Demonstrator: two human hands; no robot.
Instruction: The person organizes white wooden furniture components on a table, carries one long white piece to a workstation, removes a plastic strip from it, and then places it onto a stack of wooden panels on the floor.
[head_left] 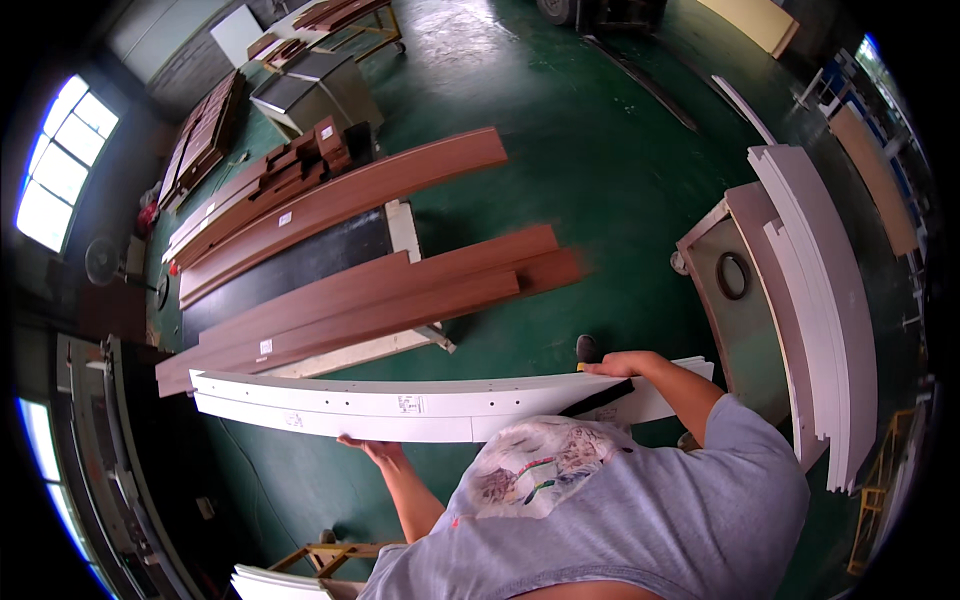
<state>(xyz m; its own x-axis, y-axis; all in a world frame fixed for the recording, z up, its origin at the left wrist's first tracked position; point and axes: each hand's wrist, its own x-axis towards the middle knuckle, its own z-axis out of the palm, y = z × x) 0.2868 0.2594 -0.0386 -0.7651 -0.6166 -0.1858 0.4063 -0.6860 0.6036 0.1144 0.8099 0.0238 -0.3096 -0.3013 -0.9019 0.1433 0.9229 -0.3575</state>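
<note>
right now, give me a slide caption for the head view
Left hand at the near edge, right hand at the far edge of long white boards, brown boards lying beyond.

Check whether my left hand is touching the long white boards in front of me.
Touching. The head view shows the left hand with its fingers against the near edge of the white boards, no gap between.

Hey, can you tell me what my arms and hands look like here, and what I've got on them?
Your left hand and right hand show no gloves, and the forearms are uncovered. You wear a grey T-shirt with a short right sleeve and a multicoloured print.
</note>
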